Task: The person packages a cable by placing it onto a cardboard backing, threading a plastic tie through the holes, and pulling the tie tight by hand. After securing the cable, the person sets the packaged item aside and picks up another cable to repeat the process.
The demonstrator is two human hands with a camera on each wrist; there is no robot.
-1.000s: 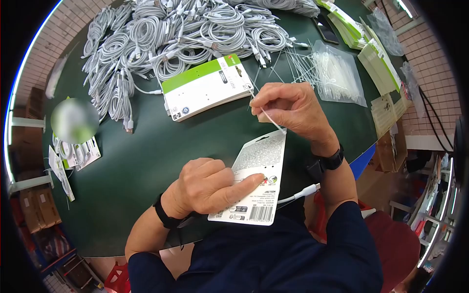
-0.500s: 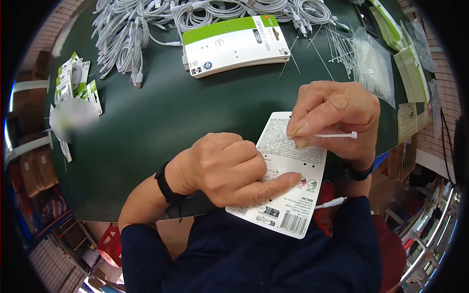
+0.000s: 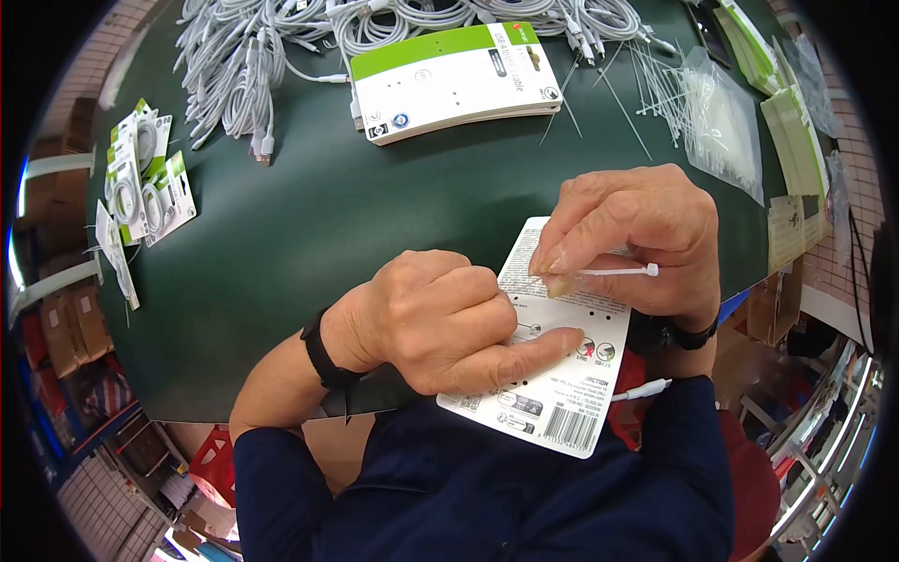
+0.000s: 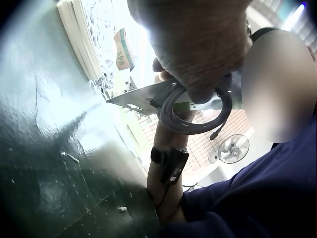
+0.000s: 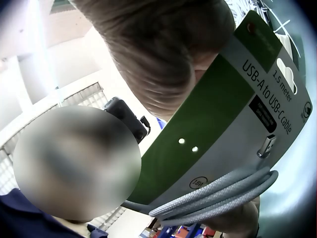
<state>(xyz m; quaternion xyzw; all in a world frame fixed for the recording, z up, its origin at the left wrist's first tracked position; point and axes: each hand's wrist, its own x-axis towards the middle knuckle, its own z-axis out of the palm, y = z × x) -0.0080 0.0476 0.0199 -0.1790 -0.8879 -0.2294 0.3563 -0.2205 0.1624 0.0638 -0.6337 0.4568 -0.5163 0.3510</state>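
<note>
My left hand point(image 3: 440, 323) grips a white printed packaging card point(image 3: 571, 412), back side up, with the thumb stretched across it. Against the card's green and white front, in the right wrist view, lies a coiled grey braided USB cable point(image 5: 213, 198), its metal USB-A plug point(image 5: 267, 146) showing. A white connector end point(image 3: 643, 389) sticks out past the card's right edge. My right hand point(image 3: 646, 234) pinches a white cable tie point(image 3: 618, 272) between thumb and fingers, close over the upper part of the card. The tie's head points right.
On the green table point(image 3: 281, 309), a stack of cards point(image 3: 459, 89) lies ahead, before a heap of grey cables point(image 3: 234, 80). A bag of cable ties point(image 3: 721, 126) and loose ties sit right of it. Carded cables point(image 3: 140, 178) lie left; more cards point(image 3: 796, 140) stand far right.
My right hand has come from beyond the card's top corner to over its back, bringing the cable tie along. My left hand keeps its grip on the card. The head view has shifted.
</note>
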